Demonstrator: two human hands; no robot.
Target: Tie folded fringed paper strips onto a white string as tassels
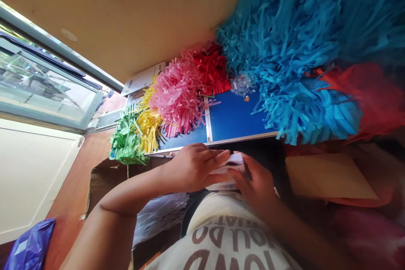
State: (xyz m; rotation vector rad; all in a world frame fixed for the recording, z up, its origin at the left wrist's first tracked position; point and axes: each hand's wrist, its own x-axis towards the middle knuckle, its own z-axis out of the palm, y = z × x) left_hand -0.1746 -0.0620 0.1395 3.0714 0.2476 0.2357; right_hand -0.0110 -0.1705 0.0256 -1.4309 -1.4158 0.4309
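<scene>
Close to my lap, both hands hold a small white box [235, 160] between them, just below the table's front edge. My left hand [198, 168] lies over its left side, fingers pointing right along the top. Around the right end, my right hand [258, 180] is closed, with the thumb in front and the fingers behind. Part of the box is hidden under the fingers, and its contents cannot be seen.
On the blue table [234, 118] lie fringed paper bunches: green [129, 137], yellow [148, 124], pink [179, 90], red [213, 69] and a large blue heap [294, 63]. A cardboard box [329, 177] sits at right. A purple bag [30, 244] is on the floor.
</scene>
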